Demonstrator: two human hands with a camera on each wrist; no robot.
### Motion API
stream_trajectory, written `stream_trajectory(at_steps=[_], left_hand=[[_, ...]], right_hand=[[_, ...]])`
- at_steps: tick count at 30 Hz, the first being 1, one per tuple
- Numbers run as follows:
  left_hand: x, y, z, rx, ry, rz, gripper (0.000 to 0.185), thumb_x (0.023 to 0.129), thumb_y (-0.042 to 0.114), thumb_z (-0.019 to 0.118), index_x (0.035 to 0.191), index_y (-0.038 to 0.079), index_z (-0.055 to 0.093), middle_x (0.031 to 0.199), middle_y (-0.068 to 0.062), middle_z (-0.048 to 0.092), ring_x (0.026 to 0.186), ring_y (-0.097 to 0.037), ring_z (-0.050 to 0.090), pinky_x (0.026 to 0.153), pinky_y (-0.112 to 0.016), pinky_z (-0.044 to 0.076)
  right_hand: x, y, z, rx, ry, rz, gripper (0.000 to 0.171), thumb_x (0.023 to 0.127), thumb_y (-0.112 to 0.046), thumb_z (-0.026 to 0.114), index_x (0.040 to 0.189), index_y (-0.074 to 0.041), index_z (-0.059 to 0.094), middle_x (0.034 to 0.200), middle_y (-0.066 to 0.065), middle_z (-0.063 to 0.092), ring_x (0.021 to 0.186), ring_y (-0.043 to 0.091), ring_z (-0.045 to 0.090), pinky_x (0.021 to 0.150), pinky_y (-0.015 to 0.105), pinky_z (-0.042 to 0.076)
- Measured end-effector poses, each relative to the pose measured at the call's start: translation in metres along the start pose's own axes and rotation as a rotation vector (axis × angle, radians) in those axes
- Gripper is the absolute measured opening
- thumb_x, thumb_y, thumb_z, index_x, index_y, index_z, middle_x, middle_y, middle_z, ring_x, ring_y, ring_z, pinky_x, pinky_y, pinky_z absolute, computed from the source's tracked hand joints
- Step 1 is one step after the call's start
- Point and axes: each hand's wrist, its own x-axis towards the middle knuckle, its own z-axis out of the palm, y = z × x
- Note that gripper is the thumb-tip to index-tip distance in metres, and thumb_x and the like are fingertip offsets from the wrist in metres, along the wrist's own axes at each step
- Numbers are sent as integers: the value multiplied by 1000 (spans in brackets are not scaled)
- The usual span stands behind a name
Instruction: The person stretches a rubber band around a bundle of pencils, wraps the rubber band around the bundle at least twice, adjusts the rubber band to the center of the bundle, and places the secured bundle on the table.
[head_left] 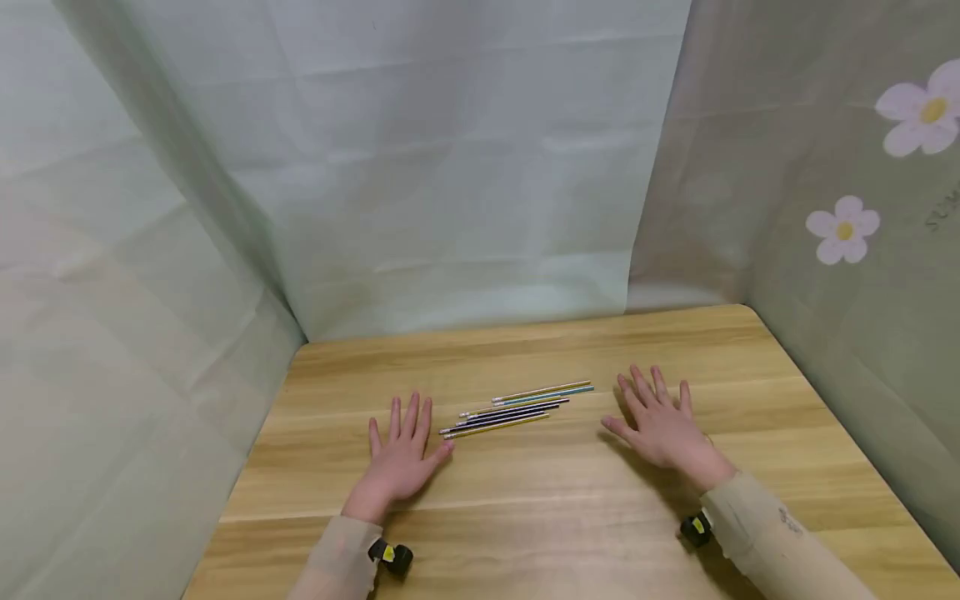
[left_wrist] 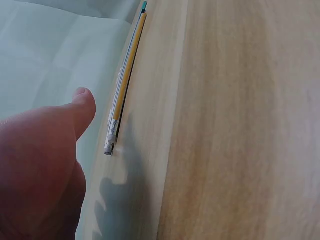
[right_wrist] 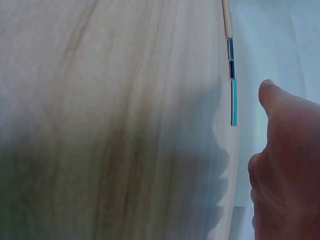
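Several pencils lie side by side in a loose, slanting row on the wooden table, white eraser ends to the left. A yellow pencil (head_left: 498, 427) is nearest, dark pencils (head_left: 517, 414) are in the middle, and a light blue pencil (head_left: 546, 396) reaches farthest right. My left hand (head_left: 402, 463) has its fingers spread, thumb tip close to the eraser ends; in the left wrist view its thumb (left_wrist: 84, 107) appears beside the yellow pencil. To the right of the pencils, my right hand (head_left: 663, 429) is spread over the table, casting a shadow. Both hands hold nothing.
The wooden table (head_left: 525, 533) has a rounded far right corner. Pale cloth-like sheets (head_left: 465, 167) hang behind it and along both sides; the right one carries white flower prints (head_left: 843, 231). Small black cameras (head_left: 696, 528) are strapped at the sleeve cuffs.
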Motion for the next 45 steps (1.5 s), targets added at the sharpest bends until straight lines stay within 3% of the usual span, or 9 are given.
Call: stream_trajectory(at_steps=[5,16,22,28,35,45], left_hand=[[2,0,-1,-31,5,14,92,108,64,46,170,4,15,177,-19,6,161,-48,-5,118,-77,-6],[11,-4,13,-48,-86,13,98,107,69,43,170,2,8,178,-17,0,162,-44,-11,117,-76,-12],[16,-3,21,-72,-66,36,99,107,71,40,170,2,10,178,-17,-1,161,-45,-13,116,-75,-16],[18,1,17,-82,-83,22,97,108,66,46,169,-1,13,178,-19,3,161,-46,-12,116,-76,-15],[23,-8,26,-54,-85,15,102,105,75,39,170,4,5,178,-15,-3,161,-43,-16,116,-75,-16],[19,1,17,-92,-90,27,101,106,69,45,169,-1,9,178,-19,0,161,-44,-14,116,-75,-17]], right_hand=[[5,0,1,-6,-12,-17,91,108,-71,35,169,-4,24,177,23,7,160,52,-2,116,79,-7],[29,-8,8,-2,-54,-29,92,109,-70,35,169,-2,21,176,23,8,160,50,0,119,76,-3],[39,-7,7,12,-70,-29,91,109,-69,34,169,-1,19,176,22,10,160,50,-1,120,75,-2],[48,-10,9,15,-89,-37,89,111,-66,33,169,-1,17,177,20,10,161,49,-2,122,72,-1],[52,-13,10,23,-88,-42,91,110,-68,32,169,-1,16,177,19,9,161,49,-2,123,70,-2],[51,-15,8,37,-96,-50,94,109,-70,33,169,1,17,177,20,10,161,49,-3,123,70,-2]])
